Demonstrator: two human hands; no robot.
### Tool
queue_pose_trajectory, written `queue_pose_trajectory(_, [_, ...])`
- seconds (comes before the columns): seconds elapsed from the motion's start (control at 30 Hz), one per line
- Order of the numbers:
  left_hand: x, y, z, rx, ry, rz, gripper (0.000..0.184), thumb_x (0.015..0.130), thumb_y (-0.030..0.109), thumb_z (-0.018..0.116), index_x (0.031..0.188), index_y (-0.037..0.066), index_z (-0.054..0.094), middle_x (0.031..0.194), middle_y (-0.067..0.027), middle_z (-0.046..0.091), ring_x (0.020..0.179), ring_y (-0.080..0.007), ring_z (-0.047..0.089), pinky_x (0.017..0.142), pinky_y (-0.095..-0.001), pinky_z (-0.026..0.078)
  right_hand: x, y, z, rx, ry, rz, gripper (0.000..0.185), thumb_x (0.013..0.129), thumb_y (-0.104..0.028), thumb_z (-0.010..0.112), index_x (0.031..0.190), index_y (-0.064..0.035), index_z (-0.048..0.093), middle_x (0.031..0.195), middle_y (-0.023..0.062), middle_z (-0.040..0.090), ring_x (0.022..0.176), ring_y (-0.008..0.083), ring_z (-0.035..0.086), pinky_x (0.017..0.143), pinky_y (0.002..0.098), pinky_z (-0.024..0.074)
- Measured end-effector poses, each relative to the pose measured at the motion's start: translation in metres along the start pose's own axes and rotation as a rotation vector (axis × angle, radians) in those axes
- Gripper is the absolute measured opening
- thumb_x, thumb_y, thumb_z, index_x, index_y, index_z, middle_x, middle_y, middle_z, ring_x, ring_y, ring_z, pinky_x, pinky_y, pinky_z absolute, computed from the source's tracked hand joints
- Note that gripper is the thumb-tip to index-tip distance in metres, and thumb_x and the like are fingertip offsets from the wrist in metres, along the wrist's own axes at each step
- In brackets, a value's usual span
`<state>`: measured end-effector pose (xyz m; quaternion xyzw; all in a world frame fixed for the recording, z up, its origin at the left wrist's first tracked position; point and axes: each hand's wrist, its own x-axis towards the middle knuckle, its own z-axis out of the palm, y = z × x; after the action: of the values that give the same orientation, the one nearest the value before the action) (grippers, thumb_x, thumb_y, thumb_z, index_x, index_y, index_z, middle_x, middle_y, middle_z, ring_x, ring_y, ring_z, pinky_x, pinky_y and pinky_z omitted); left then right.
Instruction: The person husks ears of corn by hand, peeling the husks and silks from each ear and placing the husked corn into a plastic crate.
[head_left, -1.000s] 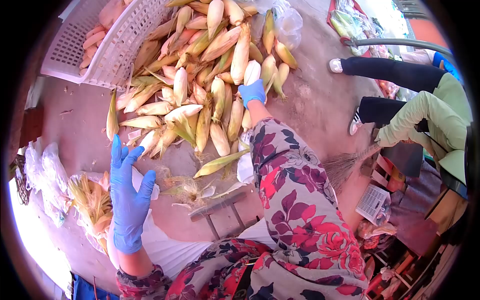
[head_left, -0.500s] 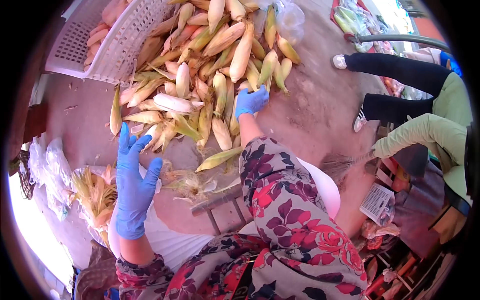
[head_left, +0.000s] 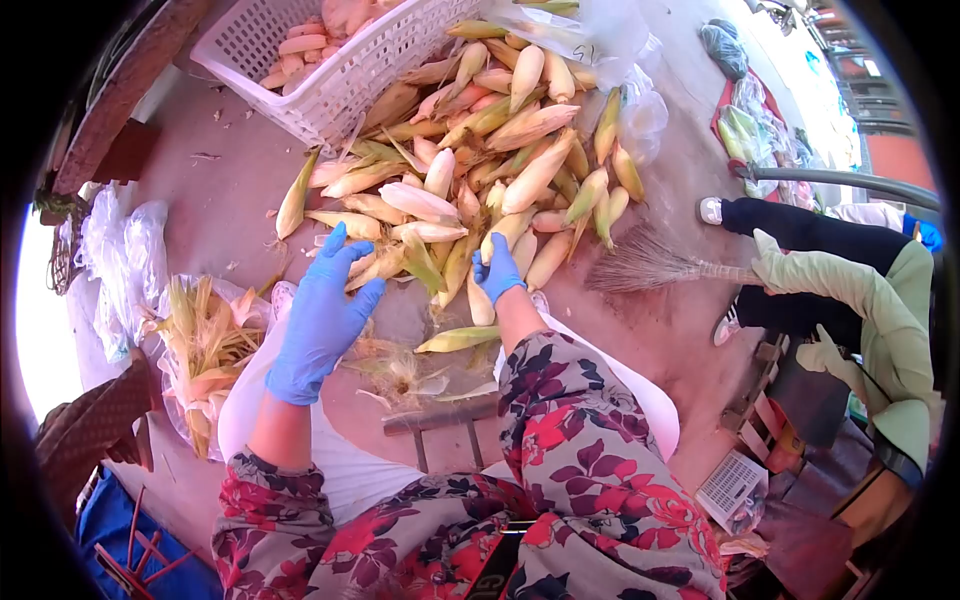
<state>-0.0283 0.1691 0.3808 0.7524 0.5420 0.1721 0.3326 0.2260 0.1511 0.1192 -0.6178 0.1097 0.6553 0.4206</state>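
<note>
A heap of ears of corn (head_left: 525, 130), most still in pale or green husks, lies on the floor ahead of me. At its near edge, my right hand (head_left: 500, 274) in a blue glove is closed round the lower end of an ear of corn (head_left: 508, 230). My left hand (head_left: 322, 318), gloved in blue too, is raised at the heap's near left side. Its fingers are apart, with nothing in them. Between my hands and my legs lie a loose green ear of corn (head_left: 457, 340) and scattered husks and silk (head_left: 395, 378).
A white perforated crate (head_left: 345, 85) with pale ears stands behind the heap. Left of my leg, a clear bag holds stripped husks (head_left: 205, 340). A person in a green top (head_left: 895, 310) holds a twig broom (head_left: 650, 262) at the right. A low stool (head_left: 440, 420) is near my knees.
My view has shifted, so the heap sits further right. My right hand has come back from the heap's right edge and now grips an ear. The person's broom has swung toward the heap.
</note>
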Motion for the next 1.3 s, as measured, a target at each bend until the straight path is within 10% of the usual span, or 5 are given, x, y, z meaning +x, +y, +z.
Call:
queue_pose_trajectory(0.3, [-0.01,0.005,-0.02,-0.693,0.028,-0.136,0.058,0.088,0.039,0.052,0.13,0.001,0.04,0.128,-0.0103,0.045,0.117,-0.0183,0.042,0.095,-0.0312,0.037,-0.215,0.053,0.056,-0.192,-0.536,-0.572,0.043,0.08,-0.033,0.063,0.105,-0.0049,0.044,0.086,0.0056,0.054,0.065,0.0145,0.058,0.055,0.0247,0.0457])
queue_pose_trajectory(0.53, [-0.005,0.025,-0.035,-1.403,0.137,0.034,0.042,0.088,0.027,0.057,0.12,0.001,0.048,0.11,-0.0054,0.057,0.092,-0.0175,0.058,0.083,-0.0297,0.046,-0.261,0.056,0.05,-0.868,-0.37,-0.92,0.042,0.076,-0.014,0.067,0.108,-0.0001,0.043,0.091,0.0081,0.052,0.08,0.014,0.053,0.067,0.0256,0.045])
queue_pose_trajectory(1.03, [0.034,0.004,-0.073,-1.972,0.528,0.013,0.033,0.094,0.028,0.043,0.094,0.0,0.061,0.084,-0.0053,0.063,0.073,-0.0125,0.057,0.07,-0.0251,0.046,-0.239,-0.007,0.152,-0.9,-0.691,-0.923,0.09,0.072,-0.049,0.068,0.133,0.0026,0.027,0.126,0.0097,0.04,0.112,0.0193,0.041,0.096,0.0306,0.0327])
queue_pose_trajectory(1.17, [0.036,-0.011,-0.077,-1.895,0.41,0.005,0.04,0.096,0.031,0.037,0.11,-0.003,0.054,0.102,-0.0093,0.061,0.089,-0.0186,0.058,0.086,-0.0302,0.045,-0.233,-0.021,0.165,-0.894,-0.758,-0.886,0.057,0.076,-0.027,0.068,0.119,0.0002,0.043,0.106,0.0069,0.054,0.098,0.015,0.049,0.086,0.0275,0.0392])
queue_pose_trajectory(1.3, [0.041,0.002,-0.081,-1.64,0.383,0.131,0.042,0.095,0.028,0.039,0.123,-0.003,0.044,0.121,-0.0121,0.053,0.112,-0.025,0.049,0.098,-0.0362,0.037,-0.236,-0.032,0.173,-0.69,-0.903,-0.794,0.063,0.076,-0.041,0.068,0.118,0.0011,0.046,0.101,0.0039,0.052,0.095,0.0129,0.047,0.084,0.026,0.0385])
